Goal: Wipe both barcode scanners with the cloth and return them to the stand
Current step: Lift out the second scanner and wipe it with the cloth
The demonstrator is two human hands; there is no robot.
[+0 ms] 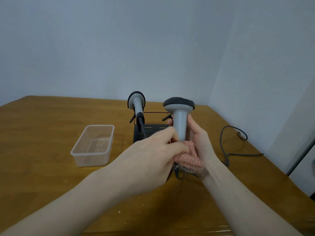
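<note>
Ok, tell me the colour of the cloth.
Pink, with a checked underside; the cloth shows best in the head view.

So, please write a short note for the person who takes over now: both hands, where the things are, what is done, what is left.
Right hand: holds one scanner upright by its handle.
Left hand: presses the pink cloth on the handle's lower end.
Second scanner: sits in the black stand; whether it is wiped, I cannot tell.
Empty clear tub on the table, left of the stand.
Left: finish wiping, return scanner to the stand's free right side.
</note>
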